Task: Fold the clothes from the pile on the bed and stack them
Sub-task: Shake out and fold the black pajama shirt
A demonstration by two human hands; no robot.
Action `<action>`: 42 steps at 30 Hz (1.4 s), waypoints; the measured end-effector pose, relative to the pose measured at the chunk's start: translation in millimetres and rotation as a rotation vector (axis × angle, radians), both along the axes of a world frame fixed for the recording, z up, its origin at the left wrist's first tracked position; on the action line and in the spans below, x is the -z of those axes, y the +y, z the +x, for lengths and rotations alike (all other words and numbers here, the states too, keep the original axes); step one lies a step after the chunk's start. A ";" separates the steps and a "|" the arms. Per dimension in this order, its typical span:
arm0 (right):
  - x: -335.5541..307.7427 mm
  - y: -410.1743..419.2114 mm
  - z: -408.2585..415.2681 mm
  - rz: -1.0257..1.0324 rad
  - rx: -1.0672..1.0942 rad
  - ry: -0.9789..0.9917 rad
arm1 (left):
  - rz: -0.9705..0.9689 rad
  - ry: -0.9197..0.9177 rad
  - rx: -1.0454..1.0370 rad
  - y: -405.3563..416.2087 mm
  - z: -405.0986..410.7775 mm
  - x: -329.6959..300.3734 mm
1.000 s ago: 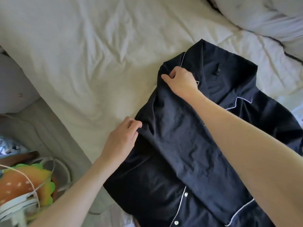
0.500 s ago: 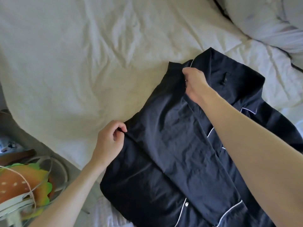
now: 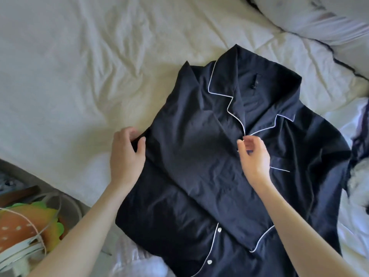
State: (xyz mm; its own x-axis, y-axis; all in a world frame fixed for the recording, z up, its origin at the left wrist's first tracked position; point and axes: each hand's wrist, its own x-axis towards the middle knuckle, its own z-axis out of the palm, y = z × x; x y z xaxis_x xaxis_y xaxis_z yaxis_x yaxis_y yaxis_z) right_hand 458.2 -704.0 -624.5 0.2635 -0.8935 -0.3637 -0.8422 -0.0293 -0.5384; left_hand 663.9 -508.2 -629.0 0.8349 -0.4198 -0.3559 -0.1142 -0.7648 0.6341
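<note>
A: What colour is the shirt (image 3: 209, 172)?
B: Dark navy, plain, with thin white piping (image 3: 219, 94) along the collar, the front edge, the pocket top and the cuff. The buttons (image 3: 219, 230) are white.
A: And the sheet (image 3: 79, 66)?
B: Cream-white, no pattern. The pillow (image 3: 319, 19) at top right is a paler, cooler white with a dark line along its edge.
A: Anything brighter?
B: At lower left a toy (image 3: 22, 230) like a burger: orange-brown with pale dots, and a yellow-green frill. White cords (image 3: 36, 232) cross it.
A: On the right edge?
B: White cloth (image 3: 351, 232), with a bit of dark navy beside it.
</note>
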 end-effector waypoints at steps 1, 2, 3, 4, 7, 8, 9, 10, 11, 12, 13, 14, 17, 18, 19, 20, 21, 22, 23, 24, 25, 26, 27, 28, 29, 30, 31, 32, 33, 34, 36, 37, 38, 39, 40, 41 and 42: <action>1.4 7.0 -20.3 0.005 0.007 0.059 | 0.025 -0.121 0.057 -2.4 -5.0 -3.6; 2.2 13.9 -41.5 0.017 0.009 0.140 | 0.045 -0.241 0.131 -5.6 -12.0 -7.0; 3.3 20.1 -61.2 0.036 0.000 0.234 | 0.055 -0.335 0.212 -8.8 -19.7 -9.5; 3.4 26.4 -80.3 0.064 -0.013 0.328 | 0.065 -0.397 0.305 -11.8 -29.1 -11.4; 3.1 40.6 -129.6 0.155 -0.055 0.536 | 0.126 -0.419 0.610 -18.4 -63.1 -11.6; 2.4 43.4 -144.1 0.182 -0.057 0.574 | 0.152 -0.391 0.710 -19.0 -76.4 -10.2; 2.2 45.1 -157.9 0.212 -0.050 0.599 | 0.181 -0.362 0.801 -19.3 -90.2 -9.1; 1.6 46.2 -169.9 0.247 -0.037 0.616 | 0.208 -0.336 0.878 -18.8 -103.5 -7.9; 2.1 46.6 -179.1 0.280 -0.027 0.629 | 0.232 -0.315 0.943 -17.3 -115.3 -6.5; 2.8 46.8 -187.6 0.308 -0.025 0.644 | 0.251 -0.302 1.004 -15.2 -127.0 -5.1; 3.0 46.8 -197.1 0.331 -0.031 0.663 | 0.264 -0.295 1.060 -13.7 -140.2 -4.2; 3.4 46.0 -204.7 0.349 -0.045 0.683 | 0.272 -0.290 1.102 -12.2 -152.4 -3.0; 4.3 41.9 -226.3 0.400 -0.030 0.658 | 0.298 -0.264 1.196 -8.9 -192.6 2.8; 4.6 39.7 -230.9 0.404 0.008 0.600 | 0.310 -0.252 1.211 -7.8 -204.2 6.0; 3.5 37.2 -237.9 0.397 0.055 0.526 | 0.319 -0.243 1.225 -7.8 -218.5 7.4; 1.7 35.0 -244.8 0.386 0.098 0.450 | 0.329 -0.234 1.243 -7.7 -232.5 7.6; 1.1 32.5 -249.1 0.377 0.134 0.379 | 0.337 -0.222 1.260 -6.9 -243.8 7.7; -1.9 29.4 -257.1 0.371 0.169 0.317 | 0.339 -0.217 1.278 -7.6 -258.2 7.5; -5.3 26.3 -265.7 0.370 0.196 0.266 | 0.347 -0.215 1.300 -8.6 -271.1 7.4; -8.4 22.9 -274.8 0.359 0.207 0.236 | 0.367 -0.214 1.319 -10.0 -282.4 7.4; -11.2 19.6 -284.7 0.318 0.198 0.230 | 0.395 -0.214 1.333 -11.7 -291.7 7.4; -13.2 16.6 -294.5 0.253 0.178 0.250 | 0.425 -0.217 1.337 -13.2 -297.7 7.5; -15.4 14.5 -308.3 0.175 0.175 0.280 | 0.450 -0.223 1.339 -15.6 -305.4 6.7; -18.2 12.9 -322.1 0.105 0.193 0.310 | 0.459 -0.231 1.338 -17.8 -311.8 6.1; -20.3 11.9 -337.4 0.047 0.226 0.339 | 0.454 -0.241 1.339 -20.7 -318.7 5.3; -21.9 11.8 -351.6 0.007 0.259 0.381 | 0.443 -0.250 1.343 -23.0 -324.7 4.4; -21.9 11.5 -362.8 -0.007 0.280 0.435 | 0.435 -0.254 1.351 -24.8 -329.2 3.3; -21.7 11.4 -374.6 0.010 0.300 0.481 | 0.436 -0.258 1.370 -26.4 -335.4 2.7; -20.1 10.7 -385.3 0.055 0.318 0.509 | 0.447 -0.257 1.393 -27.2 -341.3 2.4; -17.6 9.8 -395.0 0.130 0.349 0.507 | 0.470 -0.244 1.413 -26.8 -347.0 2.5; -12.4 8.2 -409.5 0.301 0.427 0.411 | 0.542 -0.193 1.439 -24.1 -355.6 2.7; -11.0 8.3 -416.4 0.368 0.459 0.331 | 0.580 -0.173 1.450 -23.6 -359.8 2.3; -10.7 8.9 -422.3 0.407 0.492 0.247 | 0.604 -0.161 1.451 -24.1 -363.1 1.5; -11.6 9.9 -427.4 0.419 0.522 0.176 | 0.607 -0.147 1.435 -26.0 -366.5 -0.8; -13.1 11.4 -430.5 0.404 0.546 0.109 | 0.585 -0.113 1.396 -29.2 -369.4 -4.3; -15.5 13.3 -430.6 0.362 0.562 0.043 | 0.524 -0.045 1.318 -33.3 -372.1 -8.4; -20.8 16.9 -429.3 0.304 0.568 -0.007 | 0.433 0.050 1.201 -38.6 -376.3 -13.3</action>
State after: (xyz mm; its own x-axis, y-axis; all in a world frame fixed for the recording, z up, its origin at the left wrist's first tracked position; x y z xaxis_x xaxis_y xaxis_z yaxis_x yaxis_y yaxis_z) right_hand 28.9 -687.1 -603.7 -0.2169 -0.7519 -0.6225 -0.6781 0.5748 -0.4580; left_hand 287.6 -546.9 -615.7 -0.0053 -0.7407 -0.6718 -0.8578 -0.3419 0.3837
